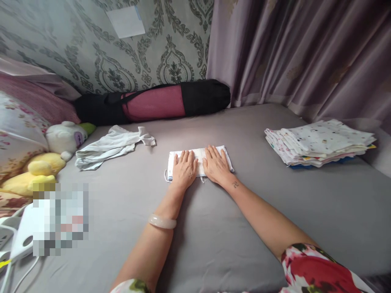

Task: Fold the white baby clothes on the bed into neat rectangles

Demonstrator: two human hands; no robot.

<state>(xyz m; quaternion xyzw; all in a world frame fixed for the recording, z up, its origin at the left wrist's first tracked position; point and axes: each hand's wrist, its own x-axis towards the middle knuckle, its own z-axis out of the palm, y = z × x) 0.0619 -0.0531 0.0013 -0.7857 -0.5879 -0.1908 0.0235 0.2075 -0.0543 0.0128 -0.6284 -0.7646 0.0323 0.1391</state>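
A white folded cloth (200, 156) with thin white ties at its near edge lies flat on the grey bed sheet, in the middle of the view. My left hand (184, 169) rests palm down on its left half, fingers stretched out. On the right half lies my right hand (216, 165), also flat, with its fingers a little spread. Both hands press from above, and neither grips the cloth. The part of the cloth under my palms is hidden.
A stack of folded printed cloths (320, 142) sits to the right. On the left lie a crumpled white garment (113, 146), plush toys (65, 138) and a white device with cables (26, 232). A black and pink long bag (152, 102) lies along the wall.
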